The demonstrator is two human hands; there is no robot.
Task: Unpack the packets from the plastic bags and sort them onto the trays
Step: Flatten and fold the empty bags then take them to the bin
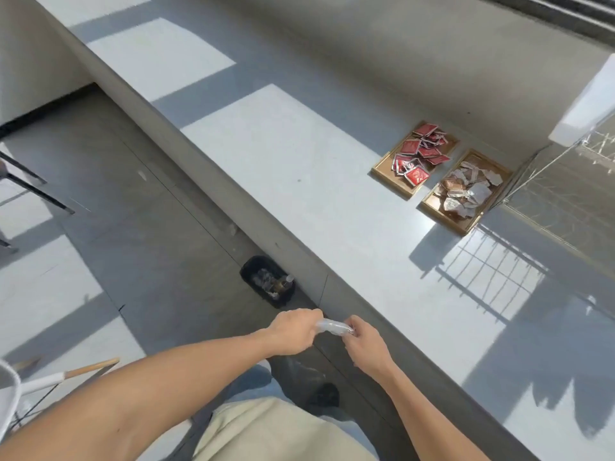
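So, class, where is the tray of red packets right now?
On the white counter, right of centre in the head view, the tray of red packets sits directly left of the tray of pale packets.

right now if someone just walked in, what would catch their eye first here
Probably the two wooden trays on the far right of the counter: one tray heaped with red packets, the other tray with pale brown packets. Next, the left hand and right hand pinching a crumpled clear plastic bag above a black bin on the floor.

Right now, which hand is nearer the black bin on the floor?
Left. The left hand sits just past the black bin, gripping the crumpled clear bag; the right hand holds the bag's other end, farther off.
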